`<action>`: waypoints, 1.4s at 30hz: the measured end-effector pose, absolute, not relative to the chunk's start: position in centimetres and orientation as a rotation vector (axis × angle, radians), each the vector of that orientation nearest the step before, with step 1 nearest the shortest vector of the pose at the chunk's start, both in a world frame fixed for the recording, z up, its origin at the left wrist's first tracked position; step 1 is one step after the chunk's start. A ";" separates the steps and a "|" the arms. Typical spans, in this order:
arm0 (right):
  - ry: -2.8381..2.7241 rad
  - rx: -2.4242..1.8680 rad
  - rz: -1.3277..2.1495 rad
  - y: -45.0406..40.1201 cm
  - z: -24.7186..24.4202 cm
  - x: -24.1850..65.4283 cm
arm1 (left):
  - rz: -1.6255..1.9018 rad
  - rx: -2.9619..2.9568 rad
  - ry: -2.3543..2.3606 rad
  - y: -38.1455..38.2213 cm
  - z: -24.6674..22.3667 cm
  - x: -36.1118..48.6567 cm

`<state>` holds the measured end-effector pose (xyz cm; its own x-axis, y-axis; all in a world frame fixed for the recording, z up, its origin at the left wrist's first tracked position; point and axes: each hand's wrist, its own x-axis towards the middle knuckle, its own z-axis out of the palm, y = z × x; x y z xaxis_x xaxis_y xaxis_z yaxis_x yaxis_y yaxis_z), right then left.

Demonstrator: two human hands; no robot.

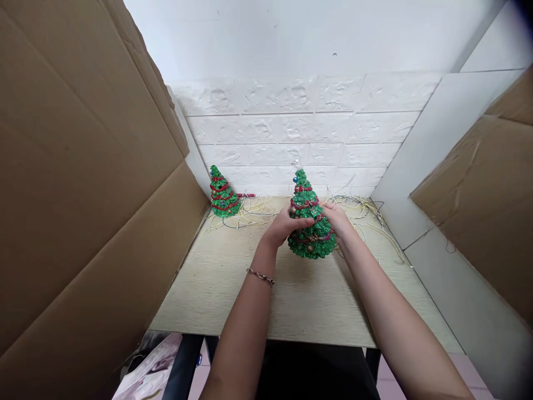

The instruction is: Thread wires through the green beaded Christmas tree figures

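Observation:
Between my hands, a small green Christmas tree (311, 244) with red garland and little baubles is held over the middle of the table, upright with a slight tilt. My left hand (287, 223) grips its left side, the thumb lying across the front. On the far right side, my right hand (334, 215) holds the tree, with its fingertips partly hidden behind the branches. A second, similar Christmas tree (224, 195) stands at the table's back left corner, apart from both hands.
Loose yellow, white and dark wires (254, 210) lie along the back of the table (225, 278). A red pen-like stick (246, 195) rests beside the left tree. Cardboard (104, 166) walls the left side, another cardboard piece (483, 183) the right. White brick-pattern panelling (275, 130) stands behind.

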<state>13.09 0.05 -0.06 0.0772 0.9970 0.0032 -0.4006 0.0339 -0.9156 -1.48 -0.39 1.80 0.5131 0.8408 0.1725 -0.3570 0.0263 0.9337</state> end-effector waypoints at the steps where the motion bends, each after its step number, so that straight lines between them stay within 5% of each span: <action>1: -0.874 -0.929 1.334 0.0 -0.1 13.2 | 1.000 1.196 0.483 -0.4 1.9 -1.5; 7: -0.831 -1.078 1.235 0.6 -0.3 14.7 | 1.105 1.157 0.432 -0.2 1.8 -2.0; 14: -0.930 -1.331 -0.055 -0.4 1.0 15.3 | 1.028 1.203 0.447 -0.3 1.8 -2.0; 23: -1.140 -0.866 1.447 -0.4 0.3 13.0 | 0.693 1.330 0.407 -0.5 1.8 -2.5; 30: -0.900 -0.781 1.289 -0.4 1.1 13.6 | 0.675 1.337 0.410 -0.5 1.8 -2.6; 36: -0.670 -0.778 1.006 -0.2 1.4 14.9 | 1.026 1.174 0.448 -0.1 1.9 -2.5; 42: -0.878 -0.977 1.334 -1.0 1.4 13.5 | 1.392 1.000 0.560 0.8 1.7 -2.2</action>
